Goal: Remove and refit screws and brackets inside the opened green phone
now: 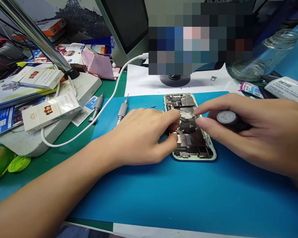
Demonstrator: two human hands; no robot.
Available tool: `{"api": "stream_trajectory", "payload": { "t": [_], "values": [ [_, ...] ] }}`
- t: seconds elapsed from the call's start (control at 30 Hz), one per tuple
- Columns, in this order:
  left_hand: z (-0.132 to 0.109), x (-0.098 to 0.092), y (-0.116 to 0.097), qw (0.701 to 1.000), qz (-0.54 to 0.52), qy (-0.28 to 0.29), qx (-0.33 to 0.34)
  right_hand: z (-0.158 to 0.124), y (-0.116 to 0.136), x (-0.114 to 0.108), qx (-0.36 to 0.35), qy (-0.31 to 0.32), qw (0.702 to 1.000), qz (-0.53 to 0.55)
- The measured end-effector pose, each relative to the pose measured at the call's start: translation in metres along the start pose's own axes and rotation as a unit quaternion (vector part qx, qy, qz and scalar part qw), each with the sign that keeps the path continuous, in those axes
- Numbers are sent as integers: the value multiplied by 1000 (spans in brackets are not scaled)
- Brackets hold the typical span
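An opened smartphone (192, 145) lies on a blue mat, its boards and dark inner parts exposed. My left hand (144, 137) rests over its left edge, fingers curled and gripping there; the other fingertips are hidden beneath the hand. Over the phone's right side is my right hand (258, 132), with thumb and index finger brought close together near a round dark-and-silver part (188, 115). Tucked in the same hand is a dark cylindrical tool (228, 118) with a grey round end; its far part is hidden. Whether the right fingertips pinch anything small cannot be made out.
Two grey precision screwdrivers (122, 110) (97, 107) lie left of the phone. A white cable (109, 99) arcs over the desk. Small boxes (51, 110) sit on a white lamp base (89, 82). At the right are a glass jar (275, 54) and a white tube (288, 89).
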State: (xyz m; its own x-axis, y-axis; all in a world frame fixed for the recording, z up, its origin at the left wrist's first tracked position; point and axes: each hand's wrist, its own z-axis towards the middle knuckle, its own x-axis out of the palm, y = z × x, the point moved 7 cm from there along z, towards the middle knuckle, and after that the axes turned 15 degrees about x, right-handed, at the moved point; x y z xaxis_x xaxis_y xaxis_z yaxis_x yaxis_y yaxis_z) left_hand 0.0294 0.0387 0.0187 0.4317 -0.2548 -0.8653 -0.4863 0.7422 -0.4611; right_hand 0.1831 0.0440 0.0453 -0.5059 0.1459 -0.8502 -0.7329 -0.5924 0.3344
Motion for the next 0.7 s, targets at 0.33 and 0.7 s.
{"api": "stream_trajectory", "payload": {
  "t": [0.33,0.7],
  "values": [
    [0,-8,1,996,-53,-65,-11,5,-22,-17,183,-90,941,269],
    [-8,-4,-64,955,-15,-133,266,10,-32,-13,176,-122,879,426]
  ]
}}
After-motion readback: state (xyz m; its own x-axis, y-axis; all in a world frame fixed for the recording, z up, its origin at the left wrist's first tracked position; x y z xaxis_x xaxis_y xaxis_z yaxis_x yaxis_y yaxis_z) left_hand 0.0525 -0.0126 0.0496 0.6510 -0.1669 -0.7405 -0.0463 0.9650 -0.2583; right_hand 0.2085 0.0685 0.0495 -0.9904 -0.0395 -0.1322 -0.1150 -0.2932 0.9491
